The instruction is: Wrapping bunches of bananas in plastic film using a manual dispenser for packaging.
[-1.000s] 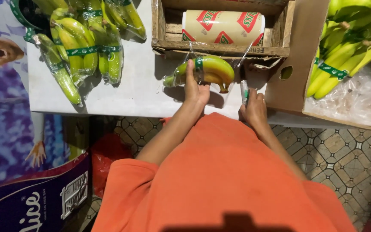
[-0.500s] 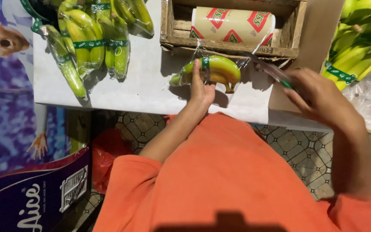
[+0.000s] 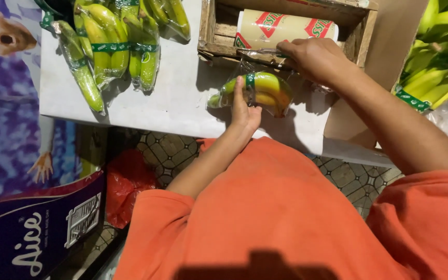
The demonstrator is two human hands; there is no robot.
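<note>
Left hand (image 3: pixel 245 111) lay flat, fingers together, pressing a small banded banana bunch (image 3: pixel 260 91) onto the white tabletop (image 3: pixel 177 98). Right hand (image 3: pixel 315 59) pinched clear plastic film (image 3: pixel 257 53) at the wooden crate (image 3: pixel 211 31) edge, just above the bunch. Roll of film (image 3: pixel 281 28) sat inside the crate; wrapped bunches (image 3: pixel 112 49) lay well left.
</note>
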